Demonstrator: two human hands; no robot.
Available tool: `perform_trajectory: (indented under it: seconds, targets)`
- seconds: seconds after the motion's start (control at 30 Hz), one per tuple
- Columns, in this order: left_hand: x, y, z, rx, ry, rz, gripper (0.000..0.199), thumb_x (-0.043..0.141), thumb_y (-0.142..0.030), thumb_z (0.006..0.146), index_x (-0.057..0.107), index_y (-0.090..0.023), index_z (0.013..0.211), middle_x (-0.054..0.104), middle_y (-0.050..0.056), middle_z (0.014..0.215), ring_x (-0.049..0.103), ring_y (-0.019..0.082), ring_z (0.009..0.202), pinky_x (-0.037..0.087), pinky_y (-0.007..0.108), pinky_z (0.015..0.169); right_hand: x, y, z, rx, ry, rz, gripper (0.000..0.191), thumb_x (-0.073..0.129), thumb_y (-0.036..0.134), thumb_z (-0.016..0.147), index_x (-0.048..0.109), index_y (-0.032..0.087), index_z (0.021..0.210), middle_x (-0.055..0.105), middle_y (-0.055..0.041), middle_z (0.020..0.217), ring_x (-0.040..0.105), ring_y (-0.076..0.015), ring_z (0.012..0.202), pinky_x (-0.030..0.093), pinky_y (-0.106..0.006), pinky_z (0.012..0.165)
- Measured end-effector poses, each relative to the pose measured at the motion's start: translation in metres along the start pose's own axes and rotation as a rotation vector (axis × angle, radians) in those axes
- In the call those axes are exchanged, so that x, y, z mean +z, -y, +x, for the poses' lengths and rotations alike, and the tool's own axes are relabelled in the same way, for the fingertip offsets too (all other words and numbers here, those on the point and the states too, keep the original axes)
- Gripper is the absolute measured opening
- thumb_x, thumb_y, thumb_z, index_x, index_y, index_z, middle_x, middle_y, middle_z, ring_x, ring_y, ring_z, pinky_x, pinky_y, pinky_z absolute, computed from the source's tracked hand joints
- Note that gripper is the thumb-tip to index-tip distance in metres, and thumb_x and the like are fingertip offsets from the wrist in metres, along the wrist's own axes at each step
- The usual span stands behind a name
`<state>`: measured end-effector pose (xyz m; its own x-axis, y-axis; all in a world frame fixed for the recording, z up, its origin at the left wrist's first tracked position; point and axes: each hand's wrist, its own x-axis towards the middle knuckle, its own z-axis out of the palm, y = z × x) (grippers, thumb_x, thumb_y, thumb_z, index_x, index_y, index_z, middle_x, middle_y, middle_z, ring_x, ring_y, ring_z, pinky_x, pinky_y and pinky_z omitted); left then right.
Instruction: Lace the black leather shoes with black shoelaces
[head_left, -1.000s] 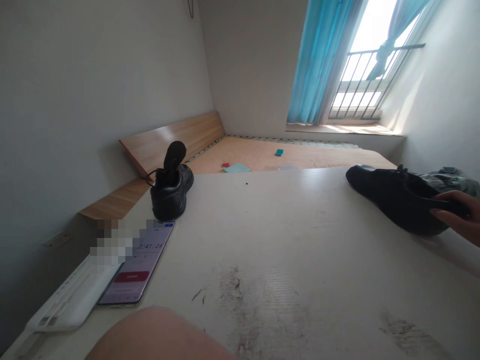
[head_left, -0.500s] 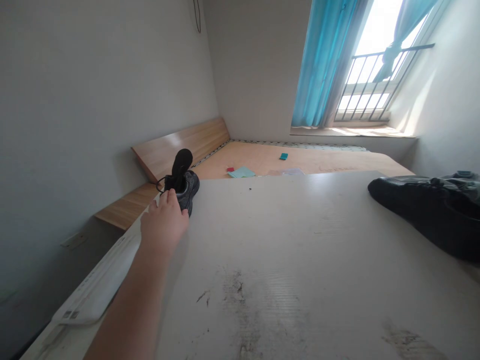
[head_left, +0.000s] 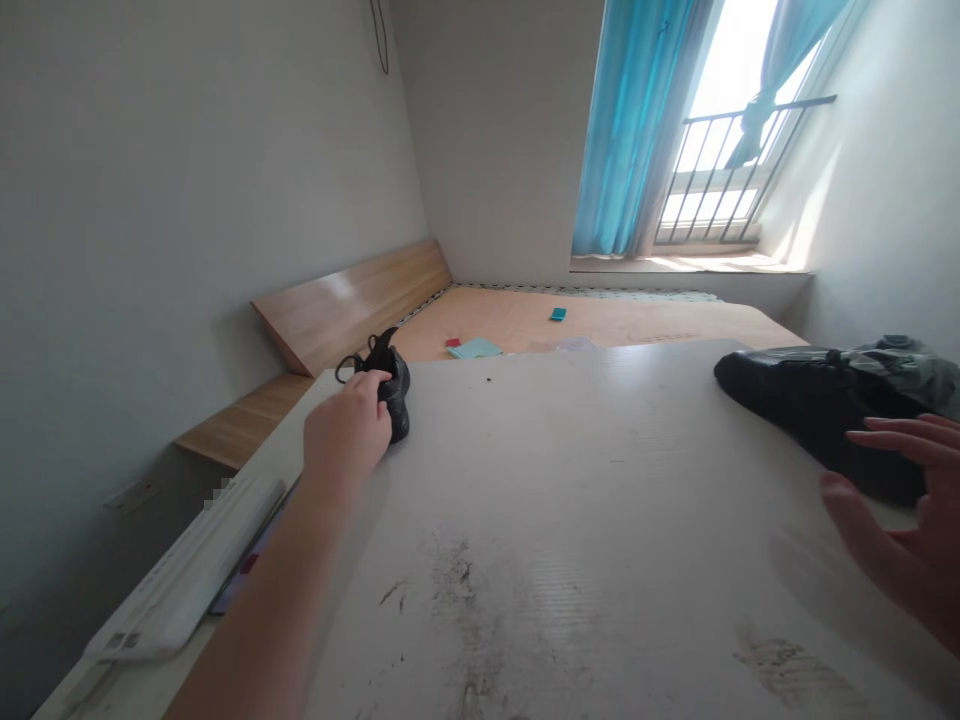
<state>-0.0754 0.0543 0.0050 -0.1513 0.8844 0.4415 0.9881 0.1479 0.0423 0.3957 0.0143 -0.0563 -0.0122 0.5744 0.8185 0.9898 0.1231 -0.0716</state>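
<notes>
A black lace-up shoe point(head_left: 397, 410) stands near the far left edge of the white table point(head_left: 570, 480). My left hand point(head_left: 352, 425) reaches out to it, with its fingers curled over the shoe's opening and the thumb against the side. A black tongue-like flap and a lace loop stick up above my fingers. On the right lies a second black shoe point(head_left: 795, 400), its toe pointing left. Close in front of that shoe is my right hand point(head_left: 922, 510), partly cut off by the frame edge, its thumb and fingers spread with nothing between them.
Along the left table edge lies a long white plastic object point(head_left: 180, 580) beside a partly hidden flat item. Crumpled greyish cloth point(head_left: 907, 360) sits behind the right shoe. Dark smudges point(head_left: 465, 590) mark the tabletop. Beyond stands a bed point(head_left: 517, 305) with small items on it.
My right hand has come into view at the right, near the second shoe. The left shoe's upright black piece now stands lower, and my left hand sits further over the shoe. The view has shifted slightly.
</notes>
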Motion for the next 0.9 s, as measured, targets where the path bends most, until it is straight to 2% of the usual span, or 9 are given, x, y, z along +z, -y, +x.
perform_trajectory:
  seconds: [0.13, 0.27, 0.47, 0.57, 0.63, 0.7, 0.8, 0.87, 0.9]
  targets:
    - [-0.014, -0.032, -0.015, 0.166, 0.063, -0.081, 0.035, 0.051, -0.026, 0.089, 0.062, -0.024, 0.123, 0.071, 0.007, 0.120, 0.069, 0.030, 0.098, 0.049, 0.037, 0.075, -0.008, 0.036, 0.003, -0.201, 0.062, 0.143, 0.030, 0.053, 0.030, 0.089, 0.044, 0.025, 0.117, 0.060, -0.0158, 0.112, 0.054, -0.0396, 0.121, 0.030, -0.060, 0.110]
    - [-0.030, -0.065, -0.038, 0.414, 0.202, -0.246, 0.030, 0.060, -0.026, 0.085, 0.067, -0.027, 0.114, 0.074, 0.004, 0.110, 0.066, 0.026, 0.102, 0.051, 0.034, 0.082, -0.008, 0.076, 0.003, -0.268, 0.210, 0.361, 0.031, 0.055, 0.023, 0.089, 0.045, 0.024, 0.119, 0.058, -0.0129, 0.113, 0.053, -0.0325, 0.117, 0.040, -0.053, 0.103]
    - [-0.049, -0.088, -0.072, 0.651, 0.474, -0.641, 0.027, 0.066, -0.024, 0.083, 0.072, -0.026, 0.110, 0.076, 0.001, 0.097, 0.068, 0.020, 0.081, 0.051, 0.031, 0.077, 0.004, 0.132, 0.008, -0.143, 0.633, 0.773, 0.042, 0.046, 0.031, 0.098, 0.037, 0.033, 0.139, 0.046, -0.0080, 0.137, 0.058, -0.0196, 0.114, 0.054, -0.040, 0.095]
    - [-0.059, -0.086, -0.082, 0.675, 0.536, -0.818, 0.021, 0.068, -0.026, 0.082, 0.076, -0.027, 0.102, 0.077, -0.001, 0.085, 0.067, 0.015, 0.070, 0.050, 0.026, 0.072, 0.009, 0.153, 0.023, -0.031, 0.721, 0.918, 0.043, 0.041, 0.042, 0.100, 0.037, 0.033, 0.142, 0.045, -0.0079, 0.140, 0.061, -0.0176, 0.105, 0.059, -0.036, 0.084]
    - [-0.063, -0.084, -0.085, 0.666, 0.603, -0.931, 0.020, 0.068, -0.026, 0.082, 0.077, -0.026, 0.100, 0.077, -0.002, 0.079, 0.066, 0.013, 0.064, 0.049, 0.022, 0.064, 0.011, 0.163, 0.038, -0.050, 0.714, 0.864, 0.047, 0.036, 0.049, 0.100, 0.040, 0.031, 0.143, 0.044, -0.0086, 0.144, 0.056, -0.0220, 0.117, 0.055, -0.043, 0.094]
    - [-0.064, -0.081, -0.083, 0.613, 0.632, -1.032, 0.019, 0.064, -0.027, 0.085, 0.077, -0.025, 0.099, 0.076, -0.002, 0.075, 0.063, 0.012, 0.060, 0.046, 0.021, 0.058, 0.009, 0.171, 0.053, -0.171, 0.711, 0.724, 0.055, 0.039, 0.056, 0.097, 0.044, 0.028, 0.144, 0.038, -0.0085, 0.151, 0.039, -0.0290, 0.136, 0.043, -0.054, 0.109]
    - [-0.054, -0.075, -0.069, 0.375, 0.456, -1.188, 0.027, 0.048, -0.027, 0.092, 0.075, -0.022, 0.090, 0.070, -0.001, 0.066, 0.056, 0.012, 0.058, 0.043, 0.023, 0.056, 0.005, 0.180, 0.072, -0.416, 0.779, 0.554, 0.070, 0.056, 0.066, 0.084, 0.053, 0.021, 0.138, 0.030, -0.0096, 0.158, 0.016, -0.0363, 0.147, 0.027, -0.060, 0.117]
    - [-0.042, -0.069, -0.056, 0.138, 0.288, -1.256, 0.033, 0.039, -0.026, 0.093, 0.070, -0.020, 0.083, 0.060, -0.001, 0.061, 0.047, 0.012, 0.055, 0.039, 0.024, 0.054, 0.004, 0.187, 0.078, -0.544, 0.835, 0.493, 0.069, 0.068, 0.065, 0.075, 0.064, 0.018, 0.124, 0.034, -0.0121, 0.156, 0.017, -0.0389, 0.147, 0.018, -0.062, 0.119]
    - [-0.036, -0.066, -0.051, 0.054, 0.268, -1.245, 0.031, 0.039, -0.024, 0.090, 0.069, -0.019, 0.085, 0.060, -0.001, 0.066, 0.046, 0.013, 0.056, 0.038, 0.025, 0.053, 0.004, 0.190, 0.079, -0.584, 0.855, 0.470, 0.060, 0.073, 0.060, 0.073, 0.067, 0.017, 0.115, 0.039, -0.0129, 0.153, 0.020, -0.0393, 0.145, 0.013, -0.063, 0.120]
